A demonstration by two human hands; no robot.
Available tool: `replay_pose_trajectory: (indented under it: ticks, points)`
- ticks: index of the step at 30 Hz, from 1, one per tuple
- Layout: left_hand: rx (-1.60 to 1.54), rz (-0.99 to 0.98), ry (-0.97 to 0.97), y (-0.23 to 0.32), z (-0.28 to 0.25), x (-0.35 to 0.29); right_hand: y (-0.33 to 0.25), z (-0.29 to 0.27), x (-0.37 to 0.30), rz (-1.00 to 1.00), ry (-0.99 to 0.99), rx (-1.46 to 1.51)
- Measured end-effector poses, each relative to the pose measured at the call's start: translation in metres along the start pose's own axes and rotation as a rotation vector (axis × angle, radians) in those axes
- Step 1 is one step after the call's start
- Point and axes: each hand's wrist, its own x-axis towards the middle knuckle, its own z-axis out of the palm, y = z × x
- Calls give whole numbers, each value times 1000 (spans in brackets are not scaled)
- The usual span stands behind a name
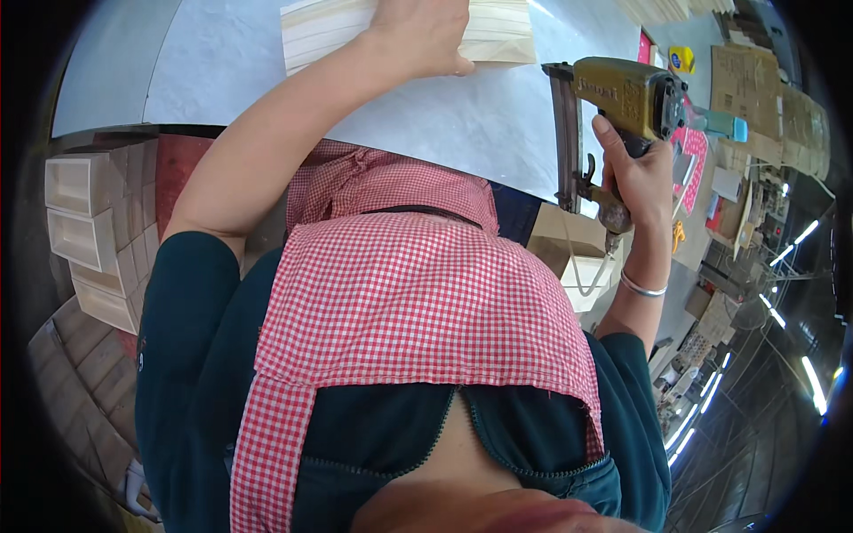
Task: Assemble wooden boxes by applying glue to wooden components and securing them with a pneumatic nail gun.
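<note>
A brass-coloured nail gun with a dark straight magazine point(622, 89) is held beside the right edge of the pale blue-white tabletop point(355, 142), its nose pointing left, body running crosswise and magazine toward the wearer. The right hand point(640, 173) wraps its handle, forearm raised, thumb up. A pale, line-marked wooden stack point(324, 35) lies on the tabletop, long axis left to right. The left arm reaches diagonally forward, the left hand point(422, 35) over the stack; whether it grips, I cannot tell. Count: one gun, one stack, three pale open boxes point(82, 233) at left.
</note>
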Motion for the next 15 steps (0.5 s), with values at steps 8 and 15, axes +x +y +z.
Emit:
replay_pose_trajectory:
  ticks: [8,15]
  points:
    - [86,-41,22,9,-10,-8,-5,6,12,-31,-47,-6]
    - [38,-15,10,2,-7,-7,-5,7,18,-22,-66,-3]
